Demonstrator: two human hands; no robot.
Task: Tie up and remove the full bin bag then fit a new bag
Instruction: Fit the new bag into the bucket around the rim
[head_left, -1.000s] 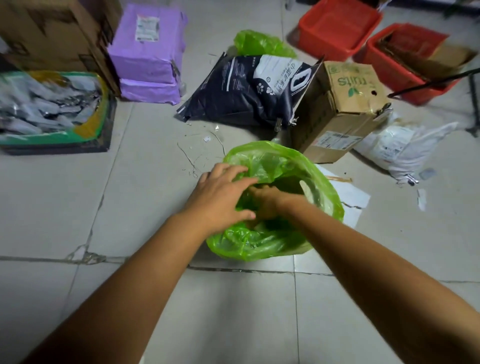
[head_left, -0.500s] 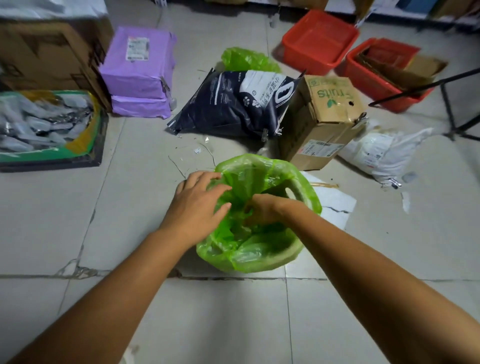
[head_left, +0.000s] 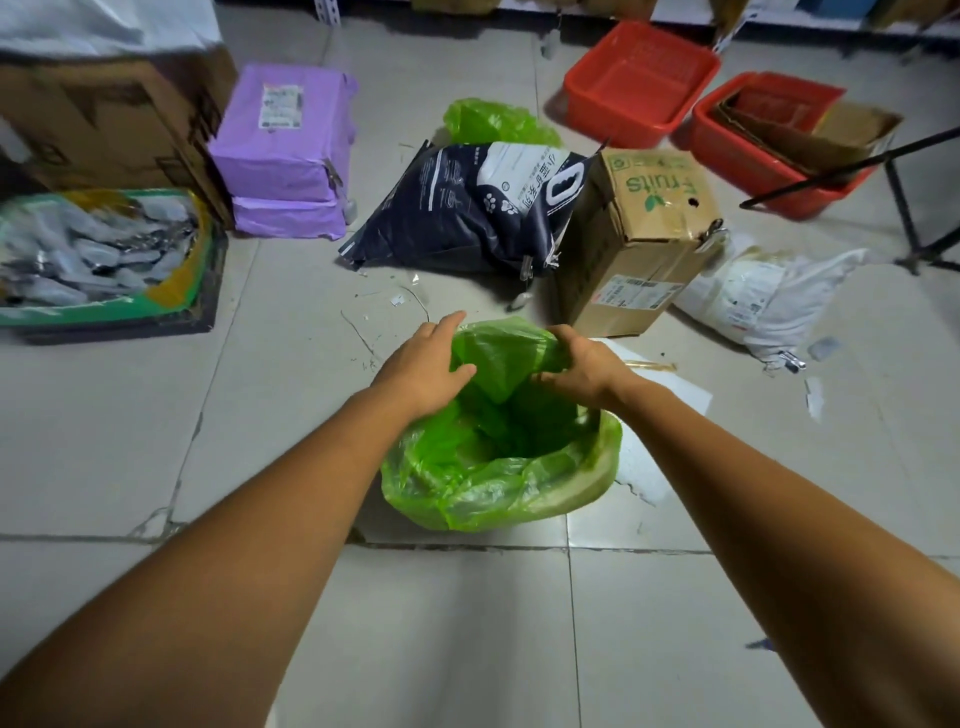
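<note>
Down on the tiled floor right in front of us sits the bin. Its pale rim is just peeking out on the right, under the green bin bag. The bag's near edge is folded over the rim and hangs down the outside, all crinkly.

We've got both hands on the far edge of the bag, which is pulled up above the bin's mouth. Our left hand has its fingers curled over the top of the plastic with the thumb pressing on the near side. Our right hand is bunched tight around a fold of it. A stretch of plastic runs between the two.

A white sheet of paper lies under the bin on the right. Behind that are a cardboard box with "fruits" printed on it and a dark sack with paw prints leaning against it. A crumpled green bag sits just past the sack. Further back are two red baskets, and on the right lies a white sack. Off to the left are stacked purple parcels and a green tray full of silvery packets.
</note>
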